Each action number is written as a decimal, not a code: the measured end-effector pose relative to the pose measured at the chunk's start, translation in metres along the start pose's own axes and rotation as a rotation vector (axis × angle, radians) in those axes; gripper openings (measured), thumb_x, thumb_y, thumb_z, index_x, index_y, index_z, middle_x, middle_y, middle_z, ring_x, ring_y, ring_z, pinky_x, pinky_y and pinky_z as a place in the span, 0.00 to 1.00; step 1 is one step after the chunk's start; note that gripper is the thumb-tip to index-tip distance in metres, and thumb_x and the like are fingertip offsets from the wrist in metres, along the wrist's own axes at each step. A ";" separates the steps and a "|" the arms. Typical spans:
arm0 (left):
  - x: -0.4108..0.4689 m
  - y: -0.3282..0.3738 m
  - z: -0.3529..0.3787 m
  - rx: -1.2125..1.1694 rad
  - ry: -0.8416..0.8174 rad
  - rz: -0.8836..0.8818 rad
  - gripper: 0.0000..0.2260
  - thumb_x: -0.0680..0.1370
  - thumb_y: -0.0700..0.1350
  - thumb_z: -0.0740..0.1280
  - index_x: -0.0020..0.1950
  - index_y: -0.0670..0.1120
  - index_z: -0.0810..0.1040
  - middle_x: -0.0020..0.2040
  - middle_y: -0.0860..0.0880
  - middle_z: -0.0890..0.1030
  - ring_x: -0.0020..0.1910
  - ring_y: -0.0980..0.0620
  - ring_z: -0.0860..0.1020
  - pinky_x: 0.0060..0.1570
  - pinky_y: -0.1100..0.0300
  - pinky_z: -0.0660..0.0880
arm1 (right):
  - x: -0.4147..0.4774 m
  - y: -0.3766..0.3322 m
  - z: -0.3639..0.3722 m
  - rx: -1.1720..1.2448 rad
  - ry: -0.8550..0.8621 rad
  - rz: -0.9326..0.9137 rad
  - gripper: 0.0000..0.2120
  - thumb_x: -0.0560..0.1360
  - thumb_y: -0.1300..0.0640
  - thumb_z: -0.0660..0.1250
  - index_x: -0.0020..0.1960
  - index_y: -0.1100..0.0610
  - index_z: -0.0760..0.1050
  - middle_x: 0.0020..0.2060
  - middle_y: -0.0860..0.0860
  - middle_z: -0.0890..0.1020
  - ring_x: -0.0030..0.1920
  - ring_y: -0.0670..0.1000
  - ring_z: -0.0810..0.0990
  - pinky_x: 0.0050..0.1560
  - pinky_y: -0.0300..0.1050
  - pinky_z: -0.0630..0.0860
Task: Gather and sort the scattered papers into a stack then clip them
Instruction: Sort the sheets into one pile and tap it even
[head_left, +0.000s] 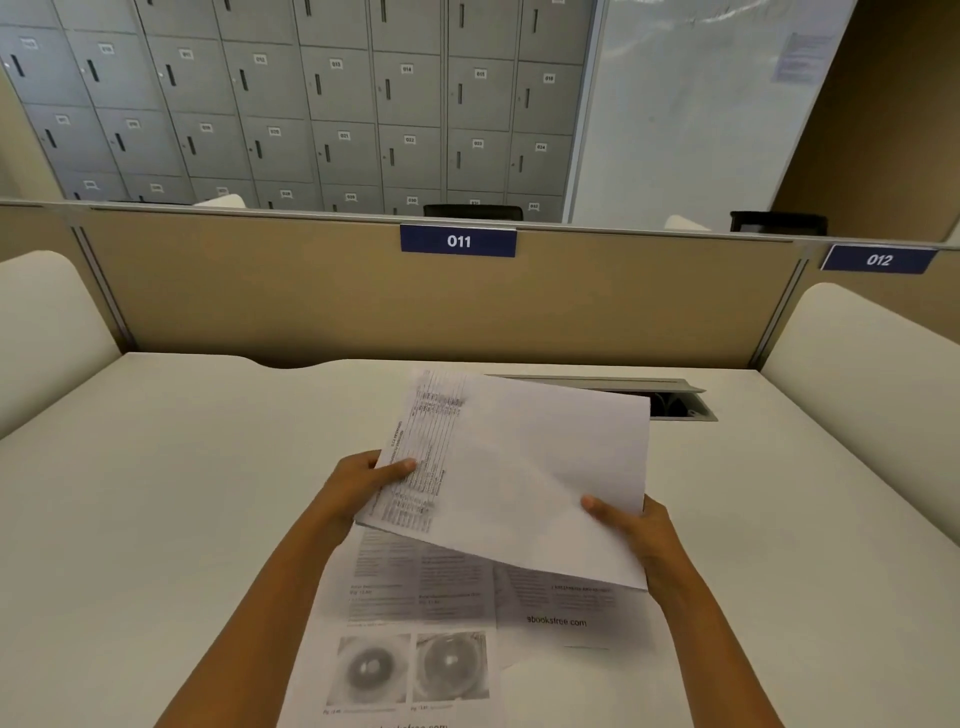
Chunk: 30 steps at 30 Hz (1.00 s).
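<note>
I hold a few white sheets (519, 467) lifted above the desk, a blank page on top and a printed table page showing along its left edge. My left hand (358, 488) grips the left edge with the thumb on the printed page. My right hand (639, 535) grips the lower right edge, thumb on top. Under them two more papers lie flat on the desk: a page with two eye photographs (400, 649) near me and a page with a web address printed on it (571, 613) to its right. No clip is visible.
The white desk (182, 493) has a tan partition (311, 296) at the back labelled 011, and an open cable hatch (680, 402) at the back right behind the held sheets. Cream side dividers (872, 353) stand left and right. Grey lockers fill the background.
</note>
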<state>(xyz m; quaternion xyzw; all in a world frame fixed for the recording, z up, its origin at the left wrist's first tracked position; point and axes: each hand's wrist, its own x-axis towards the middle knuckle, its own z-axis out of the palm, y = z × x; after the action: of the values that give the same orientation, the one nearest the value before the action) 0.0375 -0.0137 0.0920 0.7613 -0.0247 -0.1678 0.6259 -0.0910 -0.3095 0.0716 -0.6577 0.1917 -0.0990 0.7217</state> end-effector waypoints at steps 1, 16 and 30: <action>0.000 0.002 -0.003 -0.036 -0.024 -0.039 0.10 0.73 0.47 0.70 0.51 0.43 0.80 0.45 0.45 0.85 0.39 0.48 0.84 0.34 0.60 0.80 | 0.000 0.000 -0.001 0.006 0.006 0.006 0.24 0.58 0.54 0.79 0.52 0.57 0.78 0.43 0.54 0.86 0.41 0.54 0.85 0.36 0.43 0.80; -0.018 0.020 -0.018 -0.186 -0.219 -0.049 0.10 0.76 0.43 0.65 0.55 0.41 0.77 0.50 0.40 0.83 0.45 0.43 0.83 0.45 0.49 0.81 | -0.002 -0.050 -0.022 -0.262 -0.285 0.031 0.32 0.54 0.45 0.79 0.54 0.54 0.77 0.43 0.52 0.86 0.42 0.54 0.85 0.39 0.43 0.80; -0.031 0.014 0.042 -0.741 0.238 -0.051 0.15 0.76 0.37 0.66 0.62 0.39 0.73 0.44 0.47 0.81 0.42 0.49 0.79 0.37 0.56 0.80 | 0.000 -0.048 0.027 0.461 -0.118 0.173 0.28 0.69 0.42 0.65 0.62 0.57 0.73 0.55 0.55 0.81 0.53 0.55 0.81 0.47 0.48 0.82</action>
<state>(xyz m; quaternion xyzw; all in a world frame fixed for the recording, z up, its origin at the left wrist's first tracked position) -0.0018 -0.0485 0.1056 0.4980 0.1293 -0.0911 0.8527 -0.0750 -0.2903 0.1203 -0.4616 0.1772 -0.0392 0.8683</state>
